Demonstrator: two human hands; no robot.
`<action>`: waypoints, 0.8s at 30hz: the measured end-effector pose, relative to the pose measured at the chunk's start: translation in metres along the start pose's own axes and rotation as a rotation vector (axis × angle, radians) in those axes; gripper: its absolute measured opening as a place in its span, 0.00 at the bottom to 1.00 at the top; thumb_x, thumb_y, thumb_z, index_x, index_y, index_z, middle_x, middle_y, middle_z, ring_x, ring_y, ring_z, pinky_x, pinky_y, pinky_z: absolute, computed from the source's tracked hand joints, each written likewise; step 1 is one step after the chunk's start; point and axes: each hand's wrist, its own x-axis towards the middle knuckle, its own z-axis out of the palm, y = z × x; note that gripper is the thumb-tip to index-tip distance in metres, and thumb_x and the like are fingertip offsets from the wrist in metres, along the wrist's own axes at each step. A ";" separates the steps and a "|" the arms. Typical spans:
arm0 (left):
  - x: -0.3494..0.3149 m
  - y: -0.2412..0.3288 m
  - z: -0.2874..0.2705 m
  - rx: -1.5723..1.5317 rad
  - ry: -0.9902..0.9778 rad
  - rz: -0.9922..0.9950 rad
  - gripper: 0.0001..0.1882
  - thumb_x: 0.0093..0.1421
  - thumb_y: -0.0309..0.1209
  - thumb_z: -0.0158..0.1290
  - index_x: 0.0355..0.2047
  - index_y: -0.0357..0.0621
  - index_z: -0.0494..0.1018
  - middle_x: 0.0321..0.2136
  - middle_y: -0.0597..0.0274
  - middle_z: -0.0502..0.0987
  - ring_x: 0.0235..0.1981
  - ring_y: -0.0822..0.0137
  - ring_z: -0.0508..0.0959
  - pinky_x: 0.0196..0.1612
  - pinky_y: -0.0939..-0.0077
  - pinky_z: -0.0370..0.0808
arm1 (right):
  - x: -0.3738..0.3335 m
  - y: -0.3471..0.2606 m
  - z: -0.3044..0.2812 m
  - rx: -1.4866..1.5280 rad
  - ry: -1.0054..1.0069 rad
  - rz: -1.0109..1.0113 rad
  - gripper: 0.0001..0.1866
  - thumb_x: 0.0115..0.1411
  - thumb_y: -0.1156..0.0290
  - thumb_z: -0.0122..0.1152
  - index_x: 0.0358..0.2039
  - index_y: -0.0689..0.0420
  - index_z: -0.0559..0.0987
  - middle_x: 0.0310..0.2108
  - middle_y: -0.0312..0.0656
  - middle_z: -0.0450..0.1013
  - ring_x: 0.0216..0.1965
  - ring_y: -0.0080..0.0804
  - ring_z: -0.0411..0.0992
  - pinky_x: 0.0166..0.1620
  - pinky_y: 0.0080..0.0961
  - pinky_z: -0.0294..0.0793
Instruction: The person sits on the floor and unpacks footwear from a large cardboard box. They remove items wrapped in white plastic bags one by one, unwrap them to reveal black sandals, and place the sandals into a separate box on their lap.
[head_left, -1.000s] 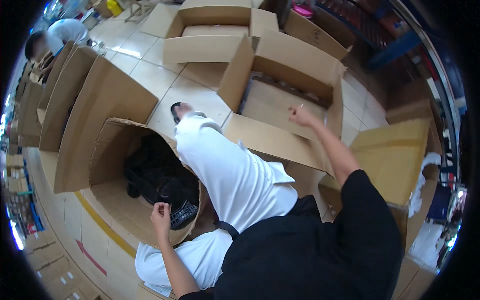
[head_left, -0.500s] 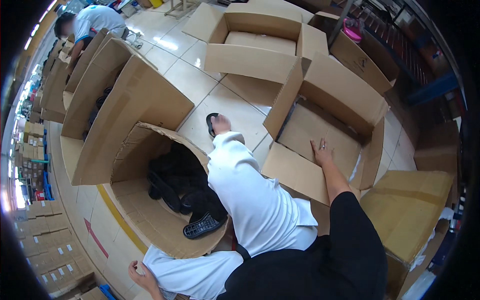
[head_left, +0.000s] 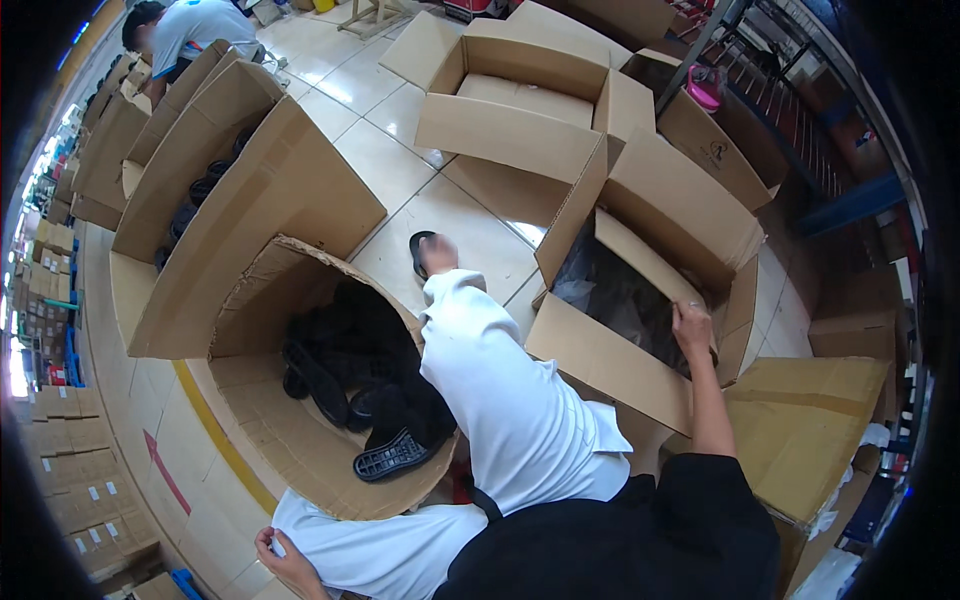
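My right hand (head_left: 692,332) grips the near edge of a cardboard sheet (head_left: 650,262), which stands tilted up inside an open carton (head_left: 690,195) on the right. Under the sheet, dark contents (head_left: 625,300) show with clear plastic around them; their kind is not plain. My left hand (head_left: 290,568) rests by my white trouser leg at the lower left, its fingers loosely bent and apart with nothing in them. Between my legs, a large carton (head_left: 250,390) lies with its mouth toward me, holding several black shoe soles (head_left: 392,456) in a heap.
Another open carton (head_left: 500,125) stands beyond on the tiled floor (head_left: 395,185). To the left, tall cartons (head_left: 260,190) hold more dark pieces, and a person (head_left: 205,35) bends behind them. A closed carton (head_left: 800,420) and a metal rack (head_left: 770,80) are on the right.
My right hand has gone from lying flat on the cardboard sheet to gripping its edge. The sheet has tilted up, uncovering the dark contents. My left hand stays by my leg.
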 end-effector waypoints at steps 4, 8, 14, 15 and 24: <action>0.001 0.005 -0.001 -0.017 0.043 0.022 0.08 0.57 0.26 0.51 0.36 0.37 0.69 0.33 0.55 0.70 0.38 0.61 0.69 0.45 0.69 0.66 | 0.022 -0.009 -0.054 0.086 0.454 -0.065 0.10 0.58 0.66 0.52 0.37 0.54 0.77 0.27 0.47 0.75 0.28 0.44 0.75 0.30 0.36 0.72; 0.000 -0.004 0.004 -0.032 0.049 -0.011 0.07 0.57 0.26 0.51 0.34 0.37 0.69 0.32 0.56 0.70 0.37 0.62 0.68 0.45 0.69 0.66 | 0.043 -0.033 -0.143 -0.005 0.484 0.154 0.10 0.60 0.66 0.51 0.38 0.55 0.77 0.29 0.47 0.75 0.29 0.46 0.74 0.31 0.36 0.72; 0.005 -0.007 0.013 -0.048 -0.001 -0.040 0.07 0.57 0.28 0.51 0.33 0.37 0.69 0.30 0.58 0.70 0.36 0.63 0.68 0.43 0.70 0.65 | 0.118 -0.124 -0.261 -0.038 0.880 -0.232 0.11 0.60 0.65 0.51 0.43 0.47 0.76 0.28 0.43 0.75 0.25 0.40 0.74 0.26 0.31 0.71; -0.001 -0.003 -0.001 -0.008 0.043 -0.048 0.07 0.57 0.29 0.51 0.32 0.37 0.69 0.29 0.58 0.70 0.35 0.63 0.68 0.43 0.70 0.65 | 0.146 -0.136 -0.242 -0.052 0.847 -0.283 0.12 0.59 0.65 0.52 0.43 0.46 0.76 0.26 0.40 0.75 0.23 0.37 0.74 0.25 0.29 0.71; 0.008 0.049 -0.018 0.195 0.004 0.041 0.10 0.58 0.33 0.51 0.35 0.40 0.71 0.27 0.55 0.75 0.31 0.58 0.73 0.38 0.64 0.69 | 0.357 -0.227 -0.084 -0.222 0.826 -0.558 0.16 0.54 0.72 0.51 0.44 0.45 0.74 0.17 0.35 0.70 0.21 0.29 0.73 0.22 0.26 0.72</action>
